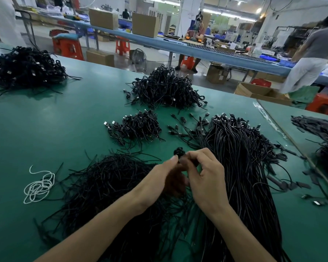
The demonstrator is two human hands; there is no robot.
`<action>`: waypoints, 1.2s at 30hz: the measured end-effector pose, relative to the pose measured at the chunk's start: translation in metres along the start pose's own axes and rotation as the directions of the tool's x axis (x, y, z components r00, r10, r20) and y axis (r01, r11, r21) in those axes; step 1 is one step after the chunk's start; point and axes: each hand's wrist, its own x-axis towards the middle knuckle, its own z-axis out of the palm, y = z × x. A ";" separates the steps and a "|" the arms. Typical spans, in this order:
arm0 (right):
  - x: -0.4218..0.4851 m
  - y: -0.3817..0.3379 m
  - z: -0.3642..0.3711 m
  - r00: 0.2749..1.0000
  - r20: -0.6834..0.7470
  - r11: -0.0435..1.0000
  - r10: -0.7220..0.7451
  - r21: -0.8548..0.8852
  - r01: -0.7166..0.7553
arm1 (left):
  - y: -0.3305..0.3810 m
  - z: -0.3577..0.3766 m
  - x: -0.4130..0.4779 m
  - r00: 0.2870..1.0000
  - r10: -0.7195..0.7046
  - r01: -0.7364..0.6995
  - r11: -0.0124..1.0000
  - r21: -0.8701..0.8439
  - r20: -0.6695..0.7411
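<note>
Hands (166, 173) (206, 176) together above green table (45, 129), fingers pinching coiled black cable (179, 152)

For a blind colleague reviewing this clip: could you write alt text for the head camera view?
A left hand and right hand together pinch a small coiled black cable above a green table. Heaps of black cables lie around them, and a white cord lies at left.

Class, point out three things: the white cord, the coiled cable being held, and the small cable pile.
white cord (45, 183), head view, on its tangled loops.
coiled cable (179, 151), head view, on the part above the fingertips.
small cable pile (140, 127), head view, on its middle.
</note>
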 end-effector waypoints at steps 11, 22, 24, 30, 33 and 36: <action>-0.005 0.014 0.004 0.973 0.231 0.997 0.013 -0.072 0.004 | -0.003 -0.026 0.012 0.981 -0.177 0.169 0.981 -0.092 -0.086; 0.005 0.039 0.017 0.863 0.353 0.929 0.361 -0.054 -0.366 | -0.010 -0.079 0.034 0.997 0.033 -0.007 0.940 0.342 -0.072; 0.012 0.059 0.009 0.864 0.257 0.878 0.433 -0.338 -0.340 | -0.010 -0.099 0.053 0.946 0.048 0.064 0.942 0.330 -0.321; 0.021 0.106 -0.012 0.779 0.101 0.551 0.619 -0.763 -0.339 | -0.005 -0.162 0.108 0.684 0.073 0.241 0.917 0.319 -0.726; 0.026 0.115 -0.008 0.777 0.079 0.546 0.624 -0.756 -0.361 | -0.008 -0.170 0.124 0.709 -0.001 0.370 0.852 0.371 -0.705; 0.032 0.119 -0.005 0.769 0.027 0.529 0.639 -0.741 -0.414 | -0.012 -0.166 0.130 0.752 -0.022 0.423 0.783 0.456 -0.659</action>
